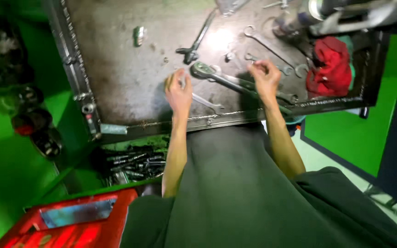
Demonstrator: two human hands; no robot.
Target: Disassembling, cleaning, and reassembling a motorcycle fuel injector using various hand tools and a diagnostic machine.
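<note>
I look down on a dark steel worktable (116, 69) strewn with tools. My left hand (178, 92) hovers over the table near its front edge, fingers loosely curled, close to a flat spanner (207, 104) and a large ratchet wrench (221, 78). My right hand (265, 79) is above the ratchet's handle, fingers bent; whether it pinches something small I cannot tell. Neither hand clearly holds a tool.
More spanners (267, 46) and a socket wrench (198, 39) lie farther back. A red rag (331, 66) sits at the right. A red crate (70, 220) is at lower left, loose sockets and bits (134, 165) under the table, round parts (19, 101) at left.
</note>
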